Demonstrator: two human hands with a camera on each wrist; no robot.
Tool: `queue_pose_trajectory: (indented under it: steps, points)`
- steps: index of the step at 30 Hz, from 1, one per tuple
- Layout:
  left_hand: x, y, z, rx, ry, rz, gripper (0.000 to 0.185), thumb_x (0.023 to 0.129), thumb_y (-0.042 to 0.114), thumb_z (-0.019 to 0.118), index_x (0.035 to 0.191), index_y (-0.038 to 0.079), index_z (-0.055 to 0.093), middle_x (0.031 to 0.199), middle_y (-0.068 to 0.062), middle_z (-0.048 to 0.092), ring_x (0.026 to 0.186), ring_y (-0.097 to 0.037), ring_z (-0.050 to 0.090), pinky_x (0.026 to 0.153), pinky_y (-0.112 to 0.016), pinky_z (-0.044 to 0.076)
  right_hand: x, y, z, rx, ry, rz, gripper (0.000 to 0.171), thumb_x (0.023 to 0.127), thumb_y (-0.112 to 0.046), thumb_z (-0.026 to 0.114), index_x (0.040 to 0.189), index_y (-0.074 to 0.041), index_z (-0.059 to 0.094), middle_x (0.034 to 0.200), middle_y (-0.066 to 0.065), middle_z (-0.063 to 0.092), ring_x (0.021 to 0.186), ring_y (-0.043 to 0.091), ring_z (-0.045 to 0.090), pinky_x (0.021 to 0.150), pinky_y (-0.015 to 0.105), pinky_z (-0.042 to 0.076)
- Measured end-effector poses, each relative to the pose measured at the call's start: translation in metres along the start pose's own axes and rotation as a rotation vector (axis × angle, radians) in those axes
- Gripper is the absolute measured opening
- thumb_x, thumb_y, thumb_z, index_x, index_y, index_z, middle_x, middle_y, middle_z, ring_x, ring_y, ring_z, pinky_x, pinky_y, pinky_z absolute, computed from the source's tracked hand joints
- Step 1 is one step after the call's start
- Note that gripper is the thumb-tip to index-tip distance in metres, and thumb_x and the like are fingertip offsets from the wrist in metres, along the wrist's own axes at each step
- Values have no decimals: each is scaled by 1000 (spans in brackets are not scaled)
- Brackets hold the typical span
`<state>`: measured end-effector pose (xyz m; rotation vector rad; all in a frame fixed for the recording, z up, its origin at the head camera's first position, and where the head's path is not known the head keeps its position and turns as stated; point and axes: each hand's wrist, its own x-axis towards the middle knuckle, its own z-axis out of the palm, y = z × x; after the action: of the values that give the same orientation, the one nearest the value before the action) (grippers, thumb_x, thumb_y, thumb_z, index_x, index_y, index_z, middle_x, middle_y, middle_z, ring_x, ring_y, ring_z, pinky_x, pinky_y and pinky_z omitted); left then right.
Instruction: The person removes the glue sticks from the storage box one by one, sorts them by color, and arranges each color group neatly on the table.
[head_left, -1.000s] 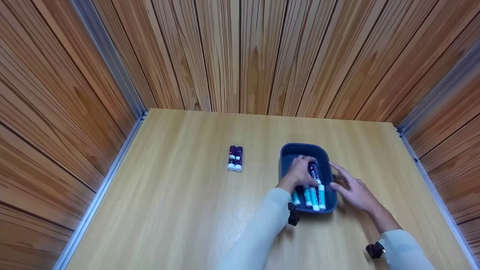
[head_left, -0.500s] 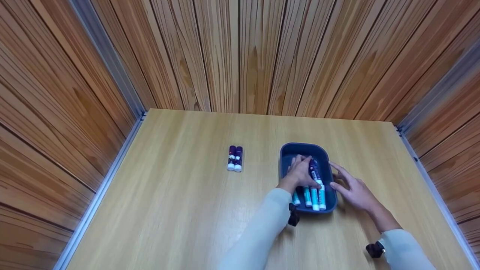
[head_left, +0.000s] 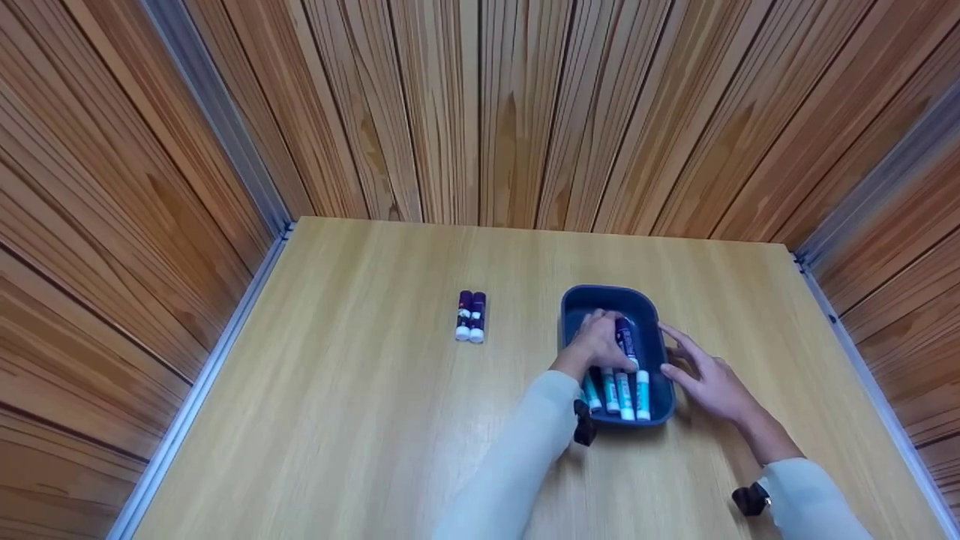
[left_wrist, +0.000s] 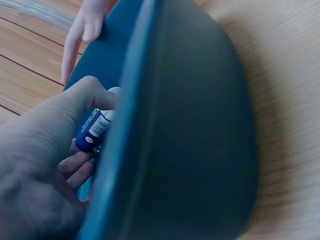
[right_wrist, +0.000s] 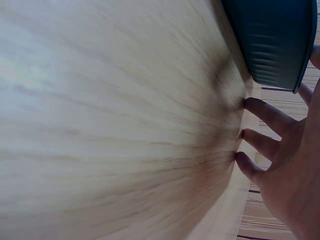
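So the left hand is down inside the dark blue tray, fingers curled around a purple glue stick that sits on top of the teal-capped sticks lined up at the tray's 6 o'clock end. The right hand is parked at the tray's 3 o'clock side — fingers spread and fairly straight, tips on the table and up against the outer wall, steadying it and holding nothing. Over at 9 o'clock from the tray, well apart, two more purple sticks lie side by side on the wood. My read: this is the picking-out step, purple ones getting sorted from the teal ones, and the next move calls for lifting that stick clear of the rim without dragging its neighbours along. As for writing — the left wrist view shows a blue-and-white label on the stick in the fingers, but it's too blurry to read, so I can't tell the brand.
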<state>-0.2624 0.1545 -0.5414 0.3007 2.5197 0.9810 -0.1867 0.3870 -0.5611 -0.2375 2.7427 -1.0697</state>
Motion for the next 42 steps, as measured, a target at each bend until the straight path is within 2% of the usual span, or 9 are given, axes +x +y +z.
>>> queue_pose_trajectory:
  steps: [13, 17, 20, 22, 25, 27, 29, 36, 42]
  points:
    - [-2, 1, -7, -41, -42, 7, 89, 92, 38, 96, 167, 29, 49, 172, 3, 50, 156, -17, 48, 136, -40, 44, 0, 5, 1, 10, 2, -15, 74, 119, -47, 55, 182, -36, 17, 174, 32, 46, 160, 60, 46, 124, 89, 30]
    - [3, 0, -10, -21, -69, 23, 89, 92, 37, 96, 167, 29, 48, 174, 3, 49, 157, -17, 48, 137, -39, 44, 0, 5, 2, 8, 0, -21, 74, 119, -46, 55, 182, -36, 18, 174, 32, 47, 159, 60, 47, 124, 90, 30]
    - [16, -4, -7, 18, -79, 46, 88, 91, 39, 95, 166, 31, 49, 170, 5, 52, 153, -15, 51, 134, -37, 46, -1, 4, 1, 2, 7, -28, 74, 119, -43, 56, 182, -33, 19, 172, 33, 49, 158, 61, 48, 124, 89, 31]
    - [17, -4, -10, 26, -89, 58, 88, 91, 39, 95, 165, 31, 49, 167, 5, 53, 151, -14, 51, 134, -36, 46, -2, 3, 1, 2, 14, -25, 74, 118, -41, 57, 182, -32, 20, 172, 33, 49, 158, 60, 48, 124, 89, 31]
    - [12, -2, -16, 33, -93, 83, 88, 92, 39, 94, 167, 28, 48, 167, 3, 53, 152, -16, 51, 134, -37, 45, -2, 1, 0, -1, 14, -23, 75, 118, -41, 57, 182, -32, 19, 172, 33, 48, 159, 60, 48, 124, 89, 31]
    - [1, 1, -26, 24, -100, 98, 90, 93, 39, 94, 168, 25, 47, 169, 1, 52, 154, -17, 51, 136, -38, 44, -1, 1, 1, 0, 9, -20, 75, 118, -43, 56, 182, -34, 18, 173, 33, 48, 160, 60, 47, 124, 89, 30]
    - [-3, 2, -31, 29, -95, 117, 90, 94, 38, 93, 169, 24, 46, 169, 0, 52, 154, -18, 51, 136, -38, 44, -1, 3, 2, 0, 5, -21, 75, 119, -45, 56, 182, -35, 17, 174, 32, 47, 160, 60, 46, 124, 90, 29]
    - [-6, 0, -42, -27, -65, 161, 91, 93, 33, 94, 170, 22, 46, 166, -3, 53, 151, -19, 53, 135, -40, 46, -2, 3, 3, 1, 2, -7, 76, 118, -47, 55, 182, -35, 16, 177, 31, 43, 161, 59, 46, 126, 88, 30]
    - [-11, -6, -52, -83, -66, 155, 92, 94, 34, 93, 171, 29, 43, 171, -1, 49, 153, -21, 53, 133, -47, 49, -1, 2, 2, 6, 3, -1, 76, 118, -48, 55, 182, -37, 16, 178, 30, 42, 161, 59, 45, 125, 86, 32]
